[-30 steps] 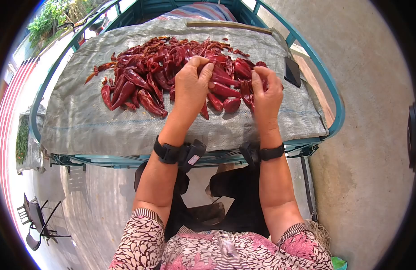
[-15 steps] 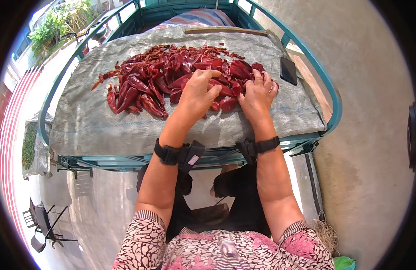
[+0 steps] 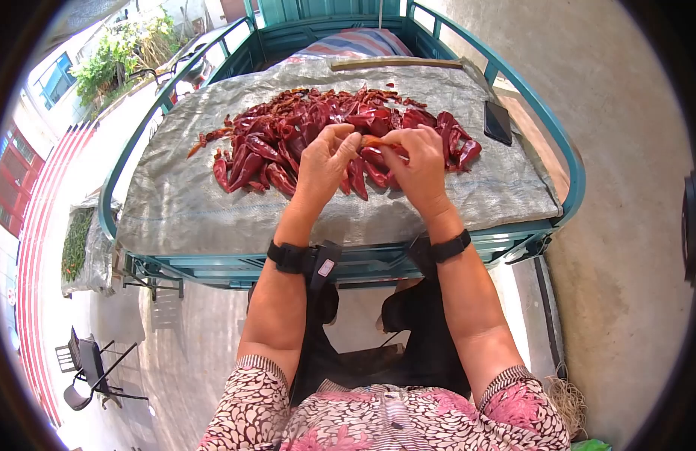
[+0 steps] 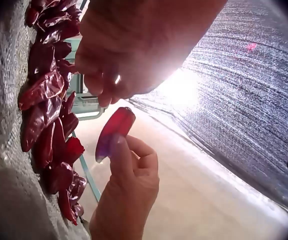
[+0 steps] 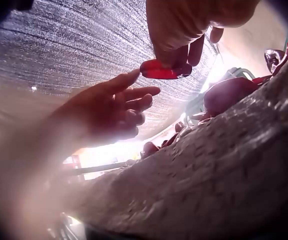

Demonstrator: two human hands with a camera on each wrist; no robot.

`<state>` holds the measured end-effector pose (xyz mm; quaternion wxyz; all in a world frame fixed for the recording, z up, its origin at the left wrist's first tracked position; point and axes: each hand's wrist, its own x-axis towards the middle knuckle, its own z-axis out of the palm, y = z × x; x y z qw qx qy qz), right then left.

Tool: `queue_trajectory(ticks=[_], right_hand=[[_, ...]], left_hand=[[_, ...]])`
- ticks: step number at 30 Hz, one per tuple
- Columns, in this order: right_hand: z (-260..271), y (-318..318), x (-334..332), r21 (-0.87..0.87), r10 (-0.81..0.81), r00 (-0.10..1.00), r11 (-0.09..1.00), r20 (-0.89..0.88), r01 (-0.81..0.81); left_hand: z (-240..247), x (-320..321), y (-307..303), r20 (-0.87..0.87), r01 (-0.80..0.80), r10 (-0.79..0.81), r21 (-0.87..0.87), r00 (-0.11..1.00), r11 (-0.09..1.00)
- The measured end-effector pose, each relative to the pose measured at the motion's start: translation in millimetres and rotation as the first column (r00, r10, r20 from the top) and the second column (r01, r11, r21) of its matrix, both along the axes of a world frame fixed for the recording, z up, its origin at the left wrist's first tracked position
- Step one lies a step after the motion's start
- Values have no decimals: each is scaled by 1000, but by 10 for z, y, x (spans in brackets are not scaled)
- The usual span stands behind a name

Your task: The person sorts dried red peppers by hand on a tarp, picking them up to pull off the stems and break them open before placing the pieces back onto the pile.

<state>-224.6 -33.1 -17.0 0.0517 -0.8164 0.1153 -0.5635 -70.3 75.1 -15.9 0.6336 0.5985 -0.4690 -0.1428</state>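
Between thumb and fingers, my right hand (image 3: 419, 167) pinches a shiny red pepper (image 3: 373, 140) above the near side of the pepper pile (image 3: 265, 146). My left hand (image 3: 323, 167) is at the pepper's other end, its fingers loosely bent. In the right wrist view, the left thumb tip meets or nearly meets the end of the pepper (image 5: 164, 70); whether it touches cannot be told. The left wrist view shows the pepper (image 4: 116, 130) upright in the right hand (image 4: 129, 185), below the left hand (image 4: 139, 45).
Dried red peppers lie on a grey woven sheet (image 3: 212, 225) over a teal cart with side rails (image 3: 570, 169). A phone (image 3: 497, 122) rests at the right, a wooden strip (image 3: 397, 63) at the back. A folding chair (image 3: 96, 368) stands on the ground at the left.
My right hand has come up from the pile's right part with a pepper and moved beside my left hand. The head view has shifted, showing more of the cart's back.
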Motion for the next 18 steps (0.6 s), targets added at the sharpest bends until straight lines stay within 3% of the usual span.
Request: queue_trajectory(ticks=[1, 3, 5, 6, 8, 9, 10, 13, 18], right_hand=[[4, 4, 5, -15, -30, 1000, 999, 6, 30], [29, 9, 20, -46, -88, 996, 995, 18, 89], [22, -91, -17, 37, -283, 959, 958, 3, 283], [-17, -158, -43, 96, -375, 927, 922, -34, 376], [-99, -257, -80, 177, -502, 859, 840, -104, 512], [-140, -287, -74, 204, -500, 858, 833, -118, 514], [-177, -306, -64, 232, -500, 856, 824, -131, 516], [-159, -225, -33, 280, -413, 899, 854, -146, 438], [-114, -114, 69, 261, -320, 944, 907, -80, 330]], left_hand=[[-10, 2, 2, 5, 15, -15, -1, 1000, 1000], [-96, 93, -48, 9, -181, 181, -6, 984, 984], [-157, 228, -53, 33, -343, 342, 43, 939, 938], [-195, 293, -44, 169, -375, 350, 153, 921, 914], [-318, 294, -59, 429, -470, 378, 131, 821, 873], [-351, 255, -61, 547, -514, 381, 108, 745, 851], [-153, 103, 22, 498, -497, 293, 347, 816, 795], [-172, 106, 14, 523, -507, 258, 414, 812, 756], [-258, 192, 6, 483, -471, 267, 370, 834, 801]])
